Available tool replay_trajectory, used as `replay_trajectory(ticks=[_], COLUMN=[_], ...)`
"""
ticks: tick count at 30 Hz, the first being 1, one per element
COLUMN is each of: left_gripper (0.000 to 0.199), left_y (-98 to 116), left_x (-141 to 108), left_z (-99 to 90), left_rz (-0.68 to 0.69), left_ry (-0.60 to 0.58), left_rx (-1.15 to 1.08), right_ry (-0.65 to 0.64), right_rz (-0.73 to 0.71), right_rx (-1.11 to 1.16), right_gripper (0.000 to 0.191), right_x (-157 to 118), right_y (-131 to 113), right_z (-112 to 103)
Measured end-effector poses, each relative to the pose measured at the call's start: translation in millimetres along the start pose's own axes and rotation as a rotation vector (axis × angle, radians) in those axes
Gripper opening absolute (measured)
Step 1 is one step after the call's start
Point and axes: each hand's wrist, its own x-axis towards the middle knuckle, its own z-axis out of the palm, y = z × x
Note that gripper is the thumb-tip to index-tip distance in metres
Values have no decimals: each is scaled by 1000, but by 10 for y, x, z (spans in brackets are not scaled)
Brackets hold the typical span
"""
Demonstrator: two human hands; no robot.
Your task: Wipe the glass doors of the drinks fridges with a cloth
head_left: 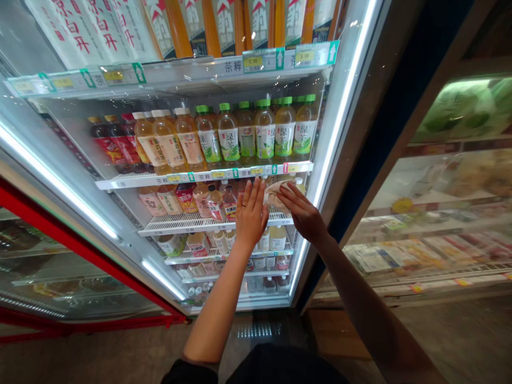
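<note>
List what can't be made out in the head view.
Head view, all items:
Cloth: part hidden by the right hand.
Anything behind the left hand: blocked by it.
Top-shelf drinks: upper parts cut off by the top edge.
Packages at right: labels blurred.
Bottom-shelf bottles: labels too small to read.

Cooler shelves: stock on each visible level

Top shelf [180,73]: white containers with red characters [102,32] at left, orange-coloured drinks [227,29] at right; price tags [253,61] along the front edge. Second shelf [152,180]: dark bottles with red labels [115,141] at left, white-capped bottles [166,141] next, green-capped bottles [229,136] at right, all upright. Third shelf [176,224], slatted: a row of mixed bottles [169,200], partly hidden. Fourth shelf [186,260]: more bottles [198,245], labels mostly too small to read.
</note>
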Motion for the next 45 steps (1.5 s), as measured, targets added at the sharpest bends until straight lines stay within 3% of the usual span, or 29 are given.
replay_trajectory(ticks=[8,27,35,45], left_gripper=[82,81,80,80], left_y=[50,177,203,240], left_x=[-1,0,-15,-18], left_z=[53,153,191,194], left_rz=[14,0,2,2], left_ry=[44,33,47,17], left_rx=[12,25,-8,-15], right_ry=[80,13,88,94], right_rz=[21,56,59,85], right_rx=[6,21,-68,-82], right_gripper=[68,59,68,59], right_x=[-39,-95,-156,-194], right_y=[94,146,242,298], right_z=[-69,-182,-233,-353])
